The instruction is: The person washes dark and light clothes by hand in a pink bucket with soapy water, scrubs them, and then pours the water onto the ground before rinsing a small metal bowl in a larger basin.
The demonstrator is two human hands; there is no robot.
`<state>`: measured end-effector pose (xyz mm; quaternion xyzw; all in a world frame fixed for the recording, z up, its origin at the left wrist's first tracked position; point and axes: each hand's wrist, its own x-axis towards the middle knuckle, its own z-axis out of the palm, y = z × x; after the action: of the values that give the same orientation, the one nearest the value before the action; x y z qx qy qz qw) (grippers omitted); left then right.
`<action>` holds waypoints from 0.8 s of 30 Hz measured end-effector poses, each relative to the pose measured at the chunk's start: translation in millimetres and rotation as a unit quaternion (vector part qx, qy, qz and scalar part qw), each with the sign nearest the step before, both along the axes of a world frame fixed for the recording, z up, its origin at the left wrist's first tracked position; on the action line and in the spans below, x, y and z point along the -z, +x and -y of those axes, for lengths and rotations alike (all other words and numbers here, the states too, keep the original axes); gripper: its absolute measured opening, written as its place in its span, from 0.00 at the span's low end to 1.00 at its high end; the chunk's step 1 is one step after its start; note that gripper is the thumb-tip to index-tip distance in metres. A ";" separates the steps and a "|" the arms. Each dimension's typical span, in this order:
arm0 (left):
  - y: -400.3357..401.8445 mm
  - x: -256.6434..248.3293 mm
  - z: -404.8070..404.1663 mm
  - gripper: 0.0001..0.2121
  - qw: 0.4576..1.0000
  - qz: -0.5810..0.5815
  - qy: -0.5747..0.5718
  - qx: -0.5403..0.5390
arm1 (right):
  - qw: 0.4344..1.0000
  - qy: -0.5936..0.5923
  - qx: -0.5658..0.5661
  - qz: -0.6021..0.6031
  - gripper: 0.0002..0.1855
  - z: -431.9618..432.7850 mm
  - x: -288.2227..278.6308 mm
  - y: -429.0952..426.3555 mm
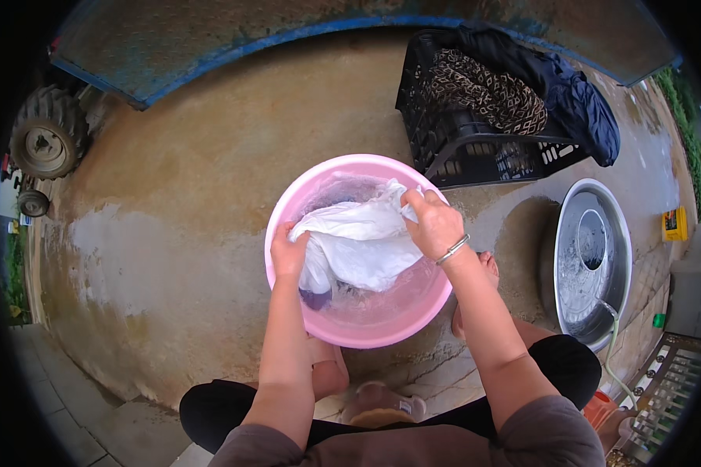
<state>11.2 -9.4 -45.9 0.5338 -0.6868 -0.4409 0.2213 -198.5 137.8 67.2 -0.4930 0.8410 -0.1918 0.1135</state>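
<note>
A white wet cloth [362, 233], probably a garment, is stretched between my two hands over a pink plastic basin [385, 333]. My left hand [289, 251] grips its left end near the basin's left wall. Its right end is bunched in my right hand [435, 222], close to the basin's right rim; a silver bangle circles that wrist. Cloudy, sudsy water [374, 312] lies under the cloth. A dark purple piece of fabric [315, 299] shows in the water below my left hand. The white cloth hides much of the basin's contents.
A black plastic crate [444, 140] holding patterned fabric [485, 93] and dark blue fabric [581, 105] stands beyond the basin. To the right, a metal basin [622, 262] contains water, with a pale hose [610, 356] over its rim. A yellow bucket [673, 225] sits farther right.
</note>
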 end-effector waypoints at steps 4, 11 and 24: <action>-1.5 6.2 -20.9 0.29 0.944 0.212 -0.186 0.170 | 0.989 0.096 0.002 -0.113 0.18 -7.0 61.3 36.3; -16.8 4.5 -61.7 0.32 0.858 0.413 0.011 0.305 | 0.940 0.339 -0.027 0.016 0.39 9.1 95.0 66.7; -19.0 -5.2 -52.6 0.33 0.946 0.167 0.036 0.275 | 0.971 -0.187 0.031 0.148 0.13 -16.9 18.5 39.1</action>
<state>-7.8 43.2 -40.7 0.3983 -0.8174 -0.4135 -0.0461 -159.4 154.7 48.7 -0.4450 0.7792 -0.4198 0.1367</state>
